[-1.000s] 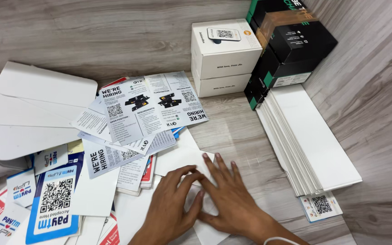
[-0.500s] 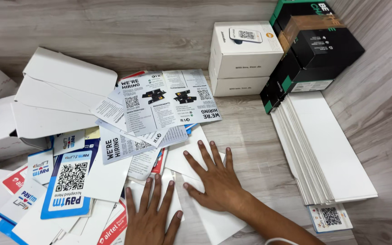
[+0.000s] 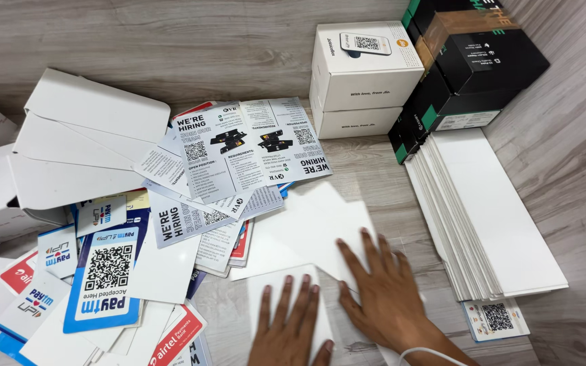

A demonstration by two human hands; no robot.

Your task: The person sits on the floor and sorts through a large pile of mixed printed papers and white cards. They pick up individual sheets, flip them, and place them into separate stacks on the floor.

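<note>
I see both hands flat and released, gripping nothing. The left hand presses a white sheet; the right hand lies just beside it on a larger white card. Flyers lie beyond the card, a white stack off to its right.

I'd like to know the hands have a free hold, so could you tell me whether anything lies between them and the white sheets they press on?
Nothing visible does. The left hand lies flat on a white card, and the right hand lies flat on the large white sheet beside it, palms down, fingers spread.
</note>
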